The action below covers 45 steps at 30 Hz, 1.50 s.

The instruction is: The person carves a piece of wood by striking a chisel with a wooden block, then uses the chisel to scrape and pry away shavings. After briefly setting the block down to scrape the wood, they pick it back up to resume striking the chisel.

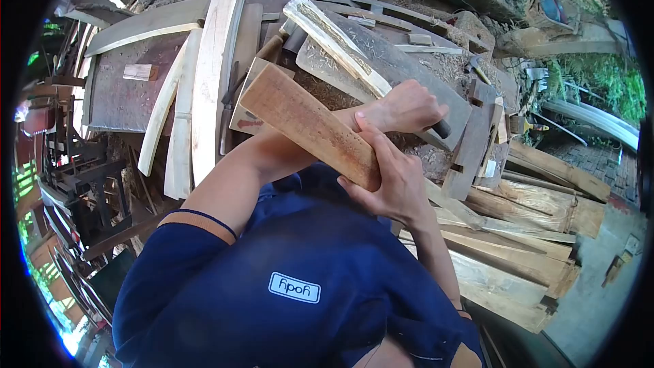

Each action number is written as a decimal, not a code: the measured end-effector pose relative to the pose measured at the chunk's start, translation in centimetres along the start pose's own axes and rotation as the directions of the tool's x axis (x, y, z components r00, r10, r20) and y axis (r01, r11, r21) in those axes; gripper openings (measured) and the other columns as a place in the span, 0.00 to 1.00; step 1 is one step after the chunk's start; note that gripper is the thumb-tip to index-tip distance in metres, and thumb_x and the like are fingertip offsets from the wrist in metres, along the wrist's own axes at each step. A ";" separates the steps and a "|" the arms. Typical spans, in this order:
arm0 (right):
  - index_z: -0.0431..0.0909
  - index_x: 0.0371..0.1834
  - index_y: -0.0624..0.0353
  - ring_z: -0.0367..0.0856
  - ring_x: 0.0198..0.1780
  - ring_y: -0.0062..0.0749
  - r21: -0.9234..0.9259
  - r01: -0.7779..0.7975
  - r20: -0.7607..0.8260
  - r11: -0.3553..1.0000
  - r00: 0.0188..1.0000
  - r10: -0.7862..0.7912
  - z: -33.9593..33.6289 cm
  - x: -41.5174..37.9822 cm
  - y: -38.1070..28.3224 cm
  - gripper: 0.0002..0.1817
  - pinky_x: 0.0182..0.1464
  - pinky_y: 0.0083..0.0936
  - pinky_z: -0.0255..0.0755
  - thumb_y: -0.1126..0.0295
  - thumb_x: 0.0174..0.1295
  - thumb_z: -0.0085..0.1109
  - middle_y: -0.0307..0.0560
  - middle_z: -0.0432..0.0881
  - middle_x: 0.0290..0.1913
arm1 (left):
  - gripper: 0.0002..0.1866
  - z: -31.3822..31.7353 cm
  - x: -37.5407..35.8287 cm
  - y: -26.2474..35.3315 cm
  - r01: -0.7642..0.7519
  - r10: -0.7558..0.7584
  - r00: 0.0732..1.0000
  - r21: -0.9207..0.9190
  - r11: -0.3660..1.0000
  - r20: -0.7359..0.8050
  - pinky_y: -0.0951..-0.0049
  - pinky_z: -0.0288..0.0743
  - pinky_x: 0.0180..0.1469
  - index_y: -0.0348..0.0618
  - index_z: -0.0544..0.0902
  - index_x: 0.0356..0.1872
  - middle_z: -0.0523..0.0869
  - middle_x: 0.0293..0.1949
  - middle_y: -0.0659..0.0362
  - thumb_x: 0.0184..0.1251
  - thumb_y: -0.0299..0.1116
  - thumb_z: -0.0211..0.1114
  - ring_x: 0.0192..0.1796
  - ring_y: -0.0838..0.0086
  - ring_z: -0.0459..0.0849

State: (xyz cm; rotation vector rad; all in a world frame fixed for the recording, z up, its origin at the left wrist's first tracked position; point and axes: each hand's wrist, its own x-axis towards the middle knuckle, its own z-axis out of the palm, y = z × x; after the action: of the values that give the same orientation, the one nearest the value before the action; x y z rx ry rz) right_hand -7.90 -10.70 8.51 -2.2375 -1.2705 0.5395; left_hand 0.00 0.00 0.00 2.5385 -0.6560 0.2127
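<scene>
My right hand (pixel 398 180) is wrapped round the near end of a flat brown wooden block (pixel 310 126), thumb on its lower edge and fingers on the upper one. The block slants up to the left, across my left forearm. My left hand (pixel 412 105) is closed in a fist just beyond the block, over the bench. A dark rounded handle end (pixel 443 128) sticks out beside the fist; the rest of it is hidden. A long pale strip of wood (pixel 340 48) runs from the upper left toward this hand.
Pale planks (pixel 216 75) and a curved strip (pixel 163 105) lean on the bench at left. Wood shavings cover a grey board (pixel 402 61). A hammer (pixel 479 68) lies at the upper right. Stacked timber (pixel 518 252) fills the right side, with a paintbrush (pixel 528 126) farther back.
</scene>
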 end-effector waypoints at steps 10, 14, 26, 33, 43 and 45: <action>0.70 0.54 0.60 0.86 0.35 0.47 0.217 -0.169 -0.224 0.961 0.950 0.217 -1.0 -2.9 0.2 0.33 0.36 0.36 0.77 0.55 0.48 0.71 0.58 0.83 0.35 | 0.08 -1.2 -0.7 -0.1 0.092 -0.091 0.996 -0.083 0.992 0.009 0.54 0.78 0.33 0.46 0.80 0.36 0.85 0.24 0.53 0.54 0.33 0.65 0.31 0.56 0.86; 0.69 0.53 0.62 0.82 0.33 0.39 0.457 -0.232 -0.335 0.859 0.850 0.408 -1.0 -5.3 1.9 0.31 0.37 0.31 0.75 0.58 0.50 0.70 0.52 0.81 0.34 | 0.13 0.5 -0.6 -2.8 -0.045 -0.095 0.942 -0.400 0.915 -0.322 0.56 0.80 0.36 0.47 0.82 0.40 0.85 0.25 0.52 0.54 0.38 0.65 0.31 0.55 0.87; 0.61 0.67 0.66 0.77 0.42 0.33 0.507 -0.165 -0.619 0.846 0.613 0.490 -1.0 -6.4 5.6 0.37 0.44 0.27 0.73 0.54 0.61 0.61 0.51 0.75 0.47 | 0.14 -1.1 -0.3 -0.1 0.023 -0.078 0.970 -0.229 0.973 -0.231 0.55 0.75 0.33 0.55 0.79 0.39 0.86 0.30 0.59 0.48 0.35 0.68 0.36 0.57 0.86; 0.63 0.62 0.69 0.72 0.51 0.36 0.476 -0.180 -0.607 0.861 0.641 0.470 -0.4 -5.0 4.4 0.35 0.56 0.32 0.67 0.57 0.59 0.65 0.52 0.74 0.49 | 0.13 -1.3 -0.7 -1.2 0.023 -0.124 0.936 -0.294 0.956 -0.331 0.55 0.75 0.33 0.54 0.78 0.37 0.84 0.28 0.58 0.47 0.34 0.67 0.34 0.55 0.84; 0.63 0.62 0.69 0.72 0.50 0.36 0.538 -0.179 -0.545 0.823 0.672 0.502 -0.9 -3.9 3.8 0.36 0.55 0.32 0.67 0.56 0.59 0.65 0.52 0.74 0.48 | 0.13 -1.7 -0.9 -2.8 0.005 -0.154 0.875 -0.310 0.951 -0.460 0.58 0.75 0.30 0.52 0.79 0.36 0.83 0.24 0.58 0.46 0.31 0.67 0.31 0.56 0.84; 0.63 0.62 0.69 0.72 0.50 0.36 0.552 -0.190 -0.524 0.812 0.678 0.515 -1.0 -3.7 3.7 0.36 0.55 0.32 0.67 0.56 0.58 0.66 0.52 0.73 0.48 | 0.13 -1.8 -0.9 -2.8 0.017 -0.160 0.877 -0.303 0.953 -0.454 0.58 0.76 0.30 0.52 0.80 0.36 0.83 0.24 0.57 0.45 0.31 0.67 0.31 0.56 0.84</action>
State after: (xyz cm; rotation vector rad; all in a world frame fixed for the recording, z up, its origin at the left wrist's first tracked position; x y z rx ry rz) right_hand -6.64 -15.77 7.36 -1.9786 -0.2753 0.1152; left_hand 0.54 3.41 0.10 2.1074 -0.3418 0.6347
